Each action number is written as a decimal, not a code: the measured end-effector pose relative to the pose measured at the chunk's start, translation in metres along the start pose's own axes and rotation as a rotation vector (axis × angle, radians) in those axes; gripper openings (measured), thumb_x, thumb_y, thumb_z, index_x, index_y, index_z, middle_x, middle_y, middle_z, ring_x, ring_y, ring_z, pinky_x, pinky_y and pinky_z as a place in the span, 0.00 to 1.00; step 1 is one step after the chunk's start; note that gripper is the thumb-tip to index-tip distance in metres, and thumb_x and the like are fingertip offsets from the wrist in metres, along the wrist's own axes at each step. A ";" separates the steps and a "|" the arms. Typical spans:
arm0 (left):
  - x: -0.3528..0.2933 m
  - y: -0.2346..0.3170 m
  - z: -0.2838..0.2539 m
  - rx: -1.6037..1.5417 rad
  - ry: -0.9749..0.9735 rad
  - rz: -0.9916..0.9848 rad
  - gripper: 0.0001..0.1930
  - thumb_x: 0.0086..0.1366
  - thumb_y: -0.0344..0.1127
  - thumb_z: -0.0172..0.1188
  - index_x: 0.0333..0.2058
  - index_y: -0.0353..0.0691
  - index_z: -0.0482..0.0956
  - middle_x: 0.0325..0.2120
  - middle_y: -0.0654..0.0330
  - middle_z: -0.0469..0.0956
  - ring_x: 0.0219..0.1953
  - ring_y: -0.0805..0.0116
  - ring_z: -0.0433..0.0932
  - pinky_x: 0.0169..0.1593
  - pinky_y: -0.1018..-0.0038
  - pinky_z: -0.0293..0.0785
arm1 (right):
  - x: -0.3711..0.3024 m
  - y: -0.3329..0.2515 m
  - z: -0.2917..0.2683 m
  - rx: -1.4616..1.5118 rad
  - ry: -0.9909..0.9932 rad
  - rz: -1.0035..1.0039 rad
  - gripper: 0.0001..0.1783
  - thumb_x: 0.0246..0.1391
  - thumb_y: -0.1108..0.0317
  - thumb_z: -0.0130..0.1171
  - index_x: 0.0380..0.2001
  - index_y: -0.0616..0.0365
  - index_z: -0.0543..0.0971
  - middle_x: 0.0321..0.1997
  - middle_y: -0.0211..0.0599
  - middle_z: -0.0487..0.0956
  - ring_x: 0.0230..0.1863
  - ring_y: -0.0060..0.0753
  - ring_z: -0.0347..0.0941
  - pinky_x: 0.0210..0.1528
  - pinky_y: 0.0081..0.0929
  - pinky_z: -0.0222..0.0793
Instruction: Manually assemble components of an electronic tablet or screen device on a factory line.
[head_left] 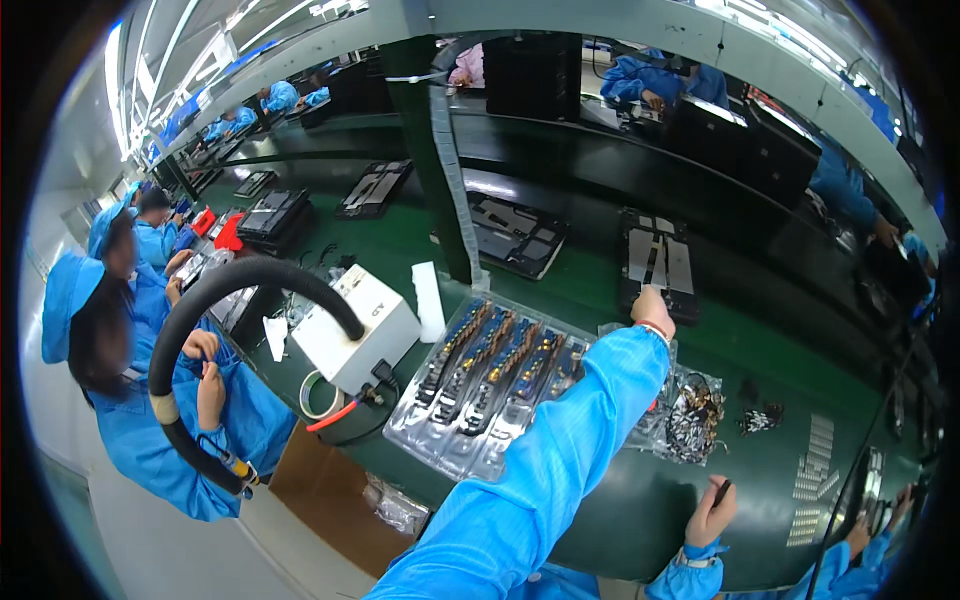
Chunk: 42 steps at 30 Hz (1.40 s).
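Note:
My left arm reaches far forward across the bench. The left hand (653, 309) is closed at the near edge of a dark, flat, tablet-like device (657, 258) with grey panels, its fingertips partly hidden. Nearer and lower right, my right hand (706, 515) is closed around a small black stick-like piece (722, 491), with a band at the wrist. Under and left of my left forearm lies a clear plastic tray (455, 447) with rows of small dark, blue and gold circuit parts (497, 352); the sleeve covers its right part.
A white box (357, 330) with a bent black hose (250, 270) stands left, beside a tape roll (320, 396). Bagged small parts (694, 412) lie right of my sleeve. More devices (515, 236) lie farther back. A co-worker in blue (170, 420) sits left.

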<state>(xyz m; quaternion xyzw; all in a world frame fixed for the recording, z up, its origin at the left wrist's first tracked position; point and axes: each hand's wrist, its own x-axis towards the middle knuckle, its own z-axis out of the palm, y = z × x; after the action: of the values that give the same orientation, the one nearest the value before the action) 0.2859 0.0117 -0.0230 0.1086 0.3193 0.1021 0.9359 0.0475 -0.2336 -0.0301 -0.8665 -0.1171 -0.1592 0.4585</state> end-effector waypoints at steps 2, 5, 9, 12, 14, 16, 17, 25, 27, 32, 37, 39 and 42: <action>0.009 0.005 0.013 0.432 0.239 0.169 0.24 0.58 0.45 0.48 0.40 0.25 0.73 0.44 0.44 0.73 0.44 0.51 0.73 0.50 0.65 0.67 | 0.002 0.002 0.001 -0.005 -0.012 -0.002 0.07 0.51 0.77 0.47 0.32 0.65 0.73 0.26 0.44 0.74 0.25 0.34 0.69 0.29 0.24 0.64; 0.029 0.012 0.008 1.111 0.257 0.512 0.27 0.57 0.49 0.49 0.36 0.24 0.76 0.37 0.43 0.76 0.42 0.47 0.74 0.47 0.62 0.68 | 0.002 0.005 0.002 -0.026 -0.016 -0.056 0.07 0.47 0.78 0.49 0.31 0.64 0.74 0.25 0.44 0.73 0.24 0.37 0.69 0.28 0.27 0.64; 0.039 0.044 0.025 0.280 0.250 0.478 0.25 0.55 0.49 0.59 0.37 0.26 0.75 0.34 0.50 0.78 0.33 0.56 0.77 0.41 0.65 0.72 | 0.011 -0.006 0.012 -0.024 -0.024 -0.174 0.07 0.44 0.79 0.50 0.30 0.62 0.74 0.24 0.43 0.72 0.24 0.43 0.68 0.28 0.31 0.64; 0.045 0.049 0.024 0.414 0.084 0.489 0.23 0.55 0.47 0.60 0.41 0.32 0.72 0.33 0.56 0.76 0.34 0.62 0.76 0.38 0.65 0.72 | 0.022 -0.011 0.008 0.016 0.082 -0.158 0.08 0.46 0.82 0.47 0.30 0.62 0.72 0.29 0.44 0.69 0.30 0.41 0.67 0.33 0.28 0.63; 0.038 0.052 0.007 0.522 -0.216 0.597 0.21 0.57 0.44 0.58 0.43 0.34 0.71 0.37 0.58 0.74 0.39 0.64 0.74 0.39 0.64 0.73 | 0.023 -0.007 0.005 0.093 0.161 -0.121 0.05 0.50 0.81 0.46 0.30 0.63 0.71 0.29 0.41 0.68 0.30 0.33 0.65 0.32 0.25 0.61; -0.025 0.068 -0.006 0.400 -0.422 0.341 0.18 0.60 0.41 0.55 0.43 0.34 0.71 0.39 0.57 0.74 0.42 0.64 0.73 0.40 0.65 0.73 | 0.023 0.009 -0.001 0.270 0.203 0.081 0.04 0.56 0.73 0.47 0.32 0.61 0.71 0.27 0.32 0.71 0.22 0.21 0.61 0.25 0.20 0.59; -0.066 0.081 -0.010 0.363 -0.472 0.178 0.16 0.61 0.38 0.53 0.43 0.34 0.71 0.39 0.56 0.74 0.42 0.64 0.73 0.41 0.66 0.73 | 0.027 -0.002 -0.003 0.601 0.224 0.248 0.07 0.57 0.70 0.48 0.37 0.60 0.71 0.28 0.32 0.74 0.17 0.15 0.58 0.19 0.15 0.56; -0.273 0.089 -0.118 0.688 -0.480 -0.330 0.16 0.62 0.37 0.51 0.45 0.34 0.71 0.39 0.55 0.77 0.38 0.67 0.77 0.44 0.70 0.75 | 0.017 0.031 -0.070 1.538 -0.173 0.844 0.28 0.58 0.45 0.42 0.46 0.58 0.72 0.41 0.41 0.77 0.16 0.16 0.64 0.19 0.15 0.61; -0.287 0.089 -0.143 0.776 -0.450 -0.347 0.17 0.62 0.37 0.52 0.48 0.34 0.69 0.41 0.56 0.76 0.40 0.69 0.76 0.44 0.72 0.74 | -0.002 0.000 -0.081 1.316 -0.220 0.791 0.19 0.53 0.59 0.52 0.41 0.63 0.74 0.38 0.39 0.78 0.40 0.34 0.76 0.44 0.30 0.72; -0.328 0.085 -0.203 1.474 -0.649 0.577 0.42 0.60 0.38 0.56 0.61 0.28 0.36 0.60 0.40 0.46 0.61 0.48 0.55 0.59 0.65 0.59 | -0.052 -0.010 -0.091 1.074 -0.258 0.662 0.20 0.52 0.66 0.52 0.47 0.65 0.69 0.41 0.40 0.76 0.40 0.31 0.74 0.44 0.26 0.71; -0.356 0.060 -0.252 2.092 -0.612 1.070 0.39 0.53 0.39 0.62 0.56 0.24 0.52 0.54 0.36 0.56 0.53 0.43 0.63 0.55 0.63 0.63 | -0.068 0.007 -0.073 0.923 -0.244 0.602 0.22 0.55 0.71 0.49 0.53 0.63 0.64 0.46 0.37 0.74 0.44 0.27 0.71 0.45 0.24 0.69; -0.353 0.057 -0.259 2.108 -0.543 1.058 0.37 0.53 0.38 0.62 0.55 0.24 0.56 0.52 0.37 0.60 0.50 0.45 0.66 0.53 0.63 0.66 | -0.069 0.007 -0.070 0.761 -0.239 0.590 0.19 0.55 0.68 0.50 0.49 0.64 0.68 0.46 0.37 0.74 0.44 0.25 0.71 0.45 0.23 0.68; -0.348 0.054 -0.264 2.065 -0.468 1.051 0.32 0.54 0.36 0.61 0.53 0.25 0.59 0.49 0.41 0.65 0.48 0.48 0.69 0.50 0.65 0.69 | -0.066 -0.012 -0.067 -0.151 -0.315 0.296 0.17 0.53 0.64 0.53 0.39 0.69 0.74 0.45 0.47 0.73 0.42 0.37 0.73 0.45 0.29 0.67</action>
<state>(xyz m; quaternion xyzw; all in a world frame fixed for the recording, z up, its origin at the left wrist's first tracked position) -0.1541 0.0094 -0.0123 0.9477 -0.0125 0.1458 0.2837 -0.0287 -0.2861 -0.0104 -0.9202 -0.0467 0.0385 0.3868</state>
